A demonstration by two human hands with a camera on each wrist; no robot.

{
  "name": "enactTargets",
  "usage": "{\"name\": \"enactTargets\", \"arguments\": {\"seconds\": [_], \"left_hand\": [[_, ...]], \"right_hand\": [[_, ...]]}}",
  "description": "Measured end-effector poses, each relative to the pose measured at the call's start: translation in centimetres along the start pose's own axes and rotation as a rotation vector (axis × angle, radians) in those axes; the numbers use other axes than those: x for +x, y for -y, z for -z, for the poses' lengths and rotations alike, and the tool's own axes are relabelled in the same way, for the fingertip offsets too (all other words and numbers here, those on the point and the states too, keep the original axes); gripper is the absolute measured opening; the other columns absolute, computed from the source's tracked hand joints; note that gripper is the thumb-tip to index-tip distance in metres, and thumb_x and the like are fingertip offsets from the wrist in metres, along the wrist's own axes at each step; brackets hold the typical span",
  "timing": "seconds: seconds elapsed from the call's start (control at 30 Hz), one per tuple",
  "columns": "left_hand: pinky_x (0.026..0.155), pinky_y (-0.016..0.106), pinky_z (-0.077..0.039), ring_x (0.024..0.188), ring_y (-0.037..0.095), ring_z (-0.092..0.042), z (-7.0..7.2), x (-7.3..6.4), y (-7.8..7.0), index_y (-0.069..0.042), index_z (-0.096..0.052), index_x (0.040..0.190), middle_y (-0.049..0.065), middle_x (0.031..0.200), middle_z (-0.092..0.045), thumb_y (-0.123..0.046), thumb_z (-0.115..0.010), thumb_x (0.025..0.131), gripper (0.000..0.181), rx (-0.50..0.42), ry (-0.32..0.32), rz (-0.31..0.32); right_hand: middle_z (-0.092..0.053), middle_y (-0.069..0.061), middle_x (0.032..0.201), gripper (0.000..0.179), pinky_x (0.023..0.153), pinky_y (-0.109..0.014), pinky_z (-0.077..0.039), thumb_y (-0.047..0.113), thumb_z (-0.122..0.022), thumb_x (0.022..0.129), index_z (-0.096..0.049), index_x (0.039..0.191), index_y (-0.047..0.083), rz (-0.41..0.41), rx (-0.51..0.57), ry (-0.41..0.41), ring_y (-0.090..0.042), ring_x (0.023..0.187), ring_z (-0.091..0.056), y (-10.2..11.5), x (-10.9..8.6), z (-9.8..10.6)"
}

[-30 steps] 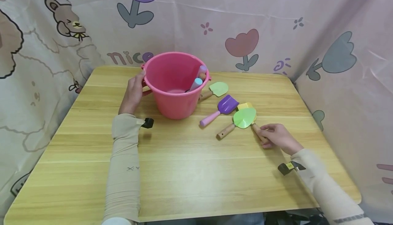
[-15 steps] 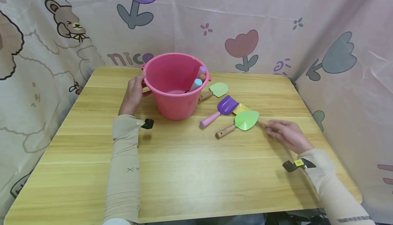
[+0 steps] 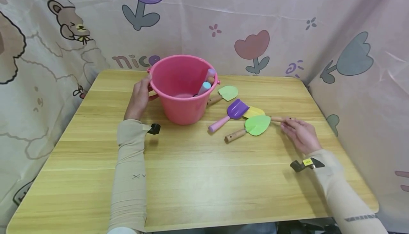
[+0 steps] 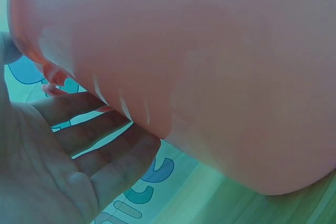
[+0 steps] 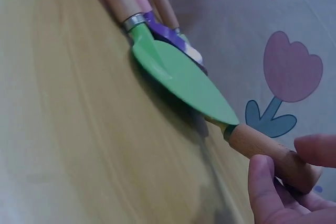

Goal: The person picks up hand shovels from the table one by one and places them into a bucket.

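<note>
A pink bucket (image 3: 186, 109) stands at the back of the table, its mouth facing up and toward me. My left hand (image 4: 79, 156) rests at its left side, with fairly straight fingers touching the outer wall and the thumb near the rim. In the head view my right hand (image 3: 300, 134) pinches the wooden handle (image 5: 268, 153) of a yellow trowel (image 3: 254, 112) between thumb and fingers. Part of the yellow blade is hidden under a bright green trowel (image 3: 257, 125). A purple scoop (image 3: 237, 109) lies just left of the yellow blade.
Beside the bucket's right wall lies a pale green trowel (image 3: 228, 93) with a wooden handle. Lilac, wooden and blue handle ends (image 3: 204, 87) show inside the bucket. A printed cloth (image 3: 198, 21) hangs behind the wooden table (image 3: 188, 188).
My right hand has moved right and slightly away, swinging the yellow trowel's handle from slanting toward me to pointing right. The green trowel's blade has shifted slightly right. My left hand and the bucket stay put.
</note>
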State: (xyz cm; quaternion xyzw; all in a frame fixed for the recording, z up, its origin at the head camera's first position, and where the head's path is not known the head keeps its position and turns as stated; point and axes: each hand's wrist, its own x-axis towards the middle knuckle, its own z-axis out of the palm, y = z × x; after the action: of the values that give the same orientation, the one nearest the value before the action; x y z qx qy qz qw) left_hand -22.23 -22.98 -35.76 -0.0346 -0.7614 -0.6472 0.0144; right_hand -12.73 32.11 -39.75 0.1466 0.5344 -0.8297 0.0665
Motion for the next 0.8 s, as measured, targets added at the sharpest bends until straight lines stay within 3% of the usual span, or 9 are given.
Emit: {"name": "enactTargets", "arguments": {"seconds": [0.4, 0.8], "left_hand": [[0.115, 0.05, -0.052, 0.14, 0.027, -0.053, 0.0, 0.0, 0.1, -0.02, -0.055, 0.149, 0.007, 0.148, -0.054, -0.061, -0.026, 0.107, 0.065, -0.007, -0.005, -0.01], [0.115, 0.049, -0.052, 0.142, 0.026, -0.05, -0.1, -0.1, 0.1, -0.019, -0.052, 0.151, 0.007, 0.149, -0.051, -0.061, -0.025, 0.107, 0.067, 0.008, -0.004, -0.022]], "right_hand": [[-0.069, -0.008, 0.112, 0.006, 0.105, -0.027, -0.056, 0.006, -0.064, 0.101, -0.063, 0.105, 0.002, 0.058, 0.082, -0.037, -0.018, 0.107, -0.075, 0.9, 0.8, -1.4], [-0.075, -0.01, 0.109, 0.006, 0.108, -0.028, -0.053, 0.001, -0.063, 0.1, -0.064, 0.096, -0.004, 0.156, 0.13, -0.006, -0.019, 0.112, -0.074, 1.6, 1.1, -1.8]]}}
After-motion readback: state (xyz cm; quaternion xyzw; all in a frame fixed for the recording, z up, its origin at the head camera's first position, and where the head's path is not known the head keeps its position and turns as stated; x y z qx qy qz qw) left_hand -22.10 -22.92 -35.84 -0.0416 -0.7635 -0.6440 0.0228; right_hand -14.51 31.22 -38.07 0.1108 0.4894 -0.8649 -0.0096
